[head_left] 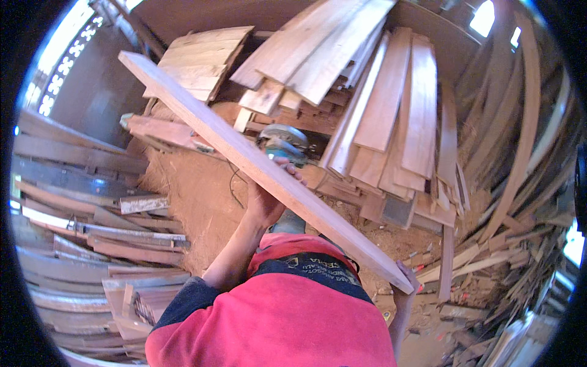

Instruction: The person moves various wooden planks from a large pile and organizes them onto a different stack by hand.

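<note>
While the left hand (264, 205) curls around the middle of the wooden plank (263, 168), held aslant off any surface, and the partly hidden right hand (408, 278) clasps its near end, a slipping grip could drop it onto the power tool (284, 136).

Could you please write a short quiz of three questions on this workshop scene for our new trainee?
1. Multiple choice: where along the wooden board is the right hand?
A) Around the middle
B) At the end toward the picture's lower right
C) At the end toward the picture's upper left

2. True or false: the left hand is free of the board.

3. Short answer: which two colours show on the power tool just beyond the board?

Key:
1. B.
2. False; the left hand holds the board near the middle of its length.
3. Teal and grey.
</note>
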